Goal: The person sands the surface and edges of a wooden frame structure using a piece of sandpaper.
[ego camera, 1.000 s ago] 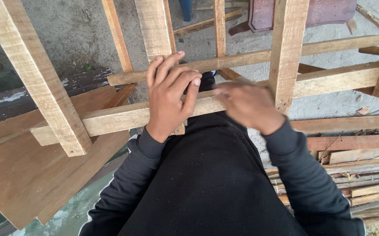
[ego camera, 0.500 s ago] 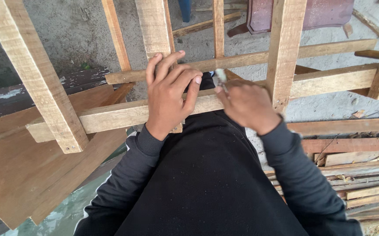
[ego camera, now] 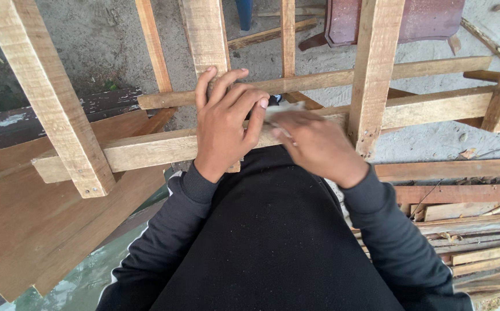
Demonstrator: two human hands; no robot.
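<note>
Two hands were working on a big rough wooden frame (ego camera: 146, 151), all rails and uprights, that filled most of the view. Biggest piece under the hands was the horizontal rail (ego camera: 423, 109), which ran across in front of the person's lap, and that's where the work sat. The left hand (ego camera: 225, 124) lay flat over the rail where a vertical slat (ego camera: 205, 34) crossed it, fingers (ego camera: 234, 92) spread and draped over the joint, bracing rather than gripping anything. The right hand (ego camera: 318, 145) was curled loosely around something small and pale, pressed to the rail's top edge just beside the left fingertips.

My guess: rubbing or marking that spot on the rail, with the left hand steadying. Next bit would probably need steady pressure along the edge without the frame shifting.

Honestly couldn't tell what the pale thing was, too blurred and mostly covered by the right hand. Couldn't see the joint under the left palm either, and the frame's edges ran out of shot.
</note>
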